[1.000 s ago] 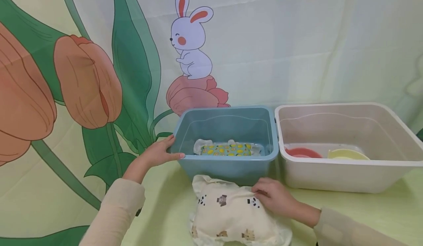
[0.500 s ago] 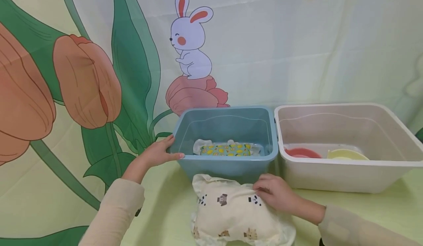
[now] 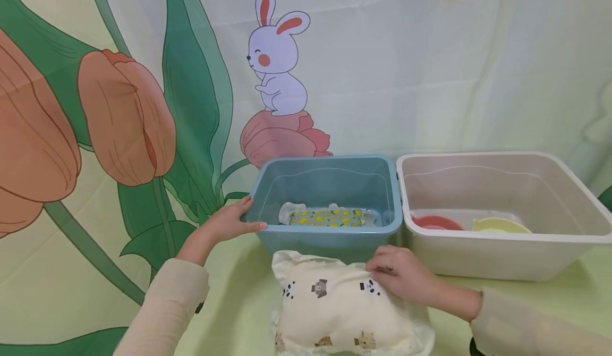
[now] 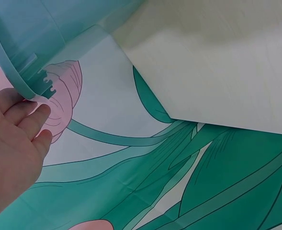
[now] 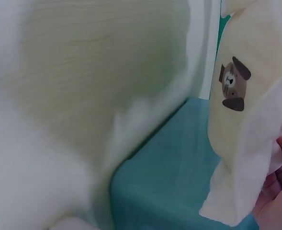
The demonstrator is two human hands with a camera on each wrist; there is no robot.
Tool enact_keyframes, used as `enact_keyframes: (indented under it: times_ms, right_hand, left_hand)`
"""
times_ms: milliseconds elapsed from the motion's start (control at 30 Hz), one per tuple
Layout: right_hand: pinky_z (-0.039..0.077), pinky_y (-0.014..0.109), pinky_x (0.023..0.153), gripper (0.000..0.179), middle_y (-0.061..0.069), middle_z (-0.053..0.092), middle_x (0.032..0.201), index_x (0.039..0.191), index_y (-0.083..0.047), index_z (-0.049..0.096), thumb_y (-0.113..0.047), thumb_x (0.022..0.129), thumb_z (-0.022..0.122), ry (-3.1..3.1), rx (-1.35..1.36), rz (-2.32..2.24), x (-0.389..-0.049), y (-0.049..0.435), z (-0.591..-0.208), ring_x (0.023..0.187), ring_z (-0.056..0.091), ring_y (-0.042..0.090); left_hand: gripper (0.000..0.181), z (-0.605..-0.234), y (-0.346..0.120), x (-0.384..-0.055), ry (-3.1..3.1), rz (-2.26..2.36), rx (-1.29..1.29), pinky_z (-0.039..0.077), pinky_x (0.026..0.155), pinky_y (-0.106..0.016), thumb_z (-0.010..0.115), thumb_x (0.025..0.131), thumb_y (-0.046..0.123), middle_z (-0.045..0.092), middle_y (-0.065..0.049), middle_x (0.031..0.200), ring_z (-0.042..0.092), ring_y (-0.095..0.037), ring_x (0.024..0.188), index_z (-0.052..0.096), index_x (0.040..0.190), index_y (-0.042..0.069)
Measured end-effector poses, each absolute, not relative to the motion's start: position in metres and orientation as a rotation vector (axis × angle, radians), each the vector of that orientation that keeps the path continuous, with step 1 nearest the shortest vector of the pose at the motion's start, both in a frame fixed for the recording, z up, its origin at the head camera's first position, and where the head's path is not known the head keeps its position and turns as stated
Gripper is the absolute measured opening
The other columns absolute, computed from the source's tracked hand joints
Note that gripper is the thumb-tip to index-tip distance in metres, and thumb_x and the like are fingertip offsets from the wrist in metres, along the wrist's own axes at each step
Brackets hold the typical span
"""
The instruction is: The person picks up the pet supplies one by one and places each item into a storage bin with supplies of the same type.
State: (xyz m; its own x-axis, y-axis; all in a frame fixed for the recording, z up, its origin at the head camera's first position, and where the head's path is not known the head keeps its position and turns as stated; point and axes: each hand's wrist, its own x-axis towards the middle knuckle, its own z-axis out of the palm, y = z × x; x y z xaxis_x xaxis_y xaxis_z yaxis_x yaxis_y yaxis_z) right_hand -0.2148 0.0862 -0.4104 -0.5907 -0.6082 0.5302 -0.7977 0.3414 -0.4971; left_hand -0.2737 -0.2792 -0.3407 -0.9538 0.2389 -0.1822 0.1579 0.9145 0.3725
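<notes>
My right hand [image 3: 404, 275] pinches the ruffled upper right edge of a small cream pillow [image 3: 334, 308] printed with animal faces. In the right wrist view the pillow [image 5: 255, 91] hangs from the fingertips beside the bin's blue wall. The pillow's lower edge runs out of the head view. Just behind it stands a blue plastic bin [image 3: 330, 229], with a lemon-print item with white frills [image 3: 325, 218] lying inside. My left hand [image 3: 229, 220] holds the bin's front left corner, thumb along the front rim and fingers at the left side. In the left wrist view those fingers bend at the rim.
A beige bin [image 3: 507, 255] stands against the blue one's right side. It holds a red dish-like item [image 3: 437, 222] and a yellow one [image 3: 502, 225], both partly hidden by the front wall. A printed cloth backdrop [image 3: 382, 79] rises close behind both bins.
My right hand has shifted slightly right and up, and the pillow's upper edge and right side have moved with it. The left hand and both bins have stayed in place.
</notes>
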Motion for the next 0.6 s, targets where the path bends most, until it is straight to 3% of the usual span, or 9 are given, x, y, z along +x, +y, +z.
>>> enact_keyframes:
  times_ms: [600]
  right_hand:
    - [0.048, 0.018, 0.061, 0.017, -0.002, 0.061, 0.072, 0.079, -0.006, 0.07, 0.008, 0.069, 0.066, -2.362, 1.295, 1.103, -0.21, 0.093, -0.366, 0.068, 0.056, 0.006]
  left_hand:
    - [0.092, -0.343, -0.28, -0.275, 2.861, 0.511, 0.291, 0.025, 0.1, -0.056, 0.053, 0.079, 0.057, 0.013, -0.019, 0.147, 0.019, -0.04, 0.131, 0.016, 0.141, 0.001]
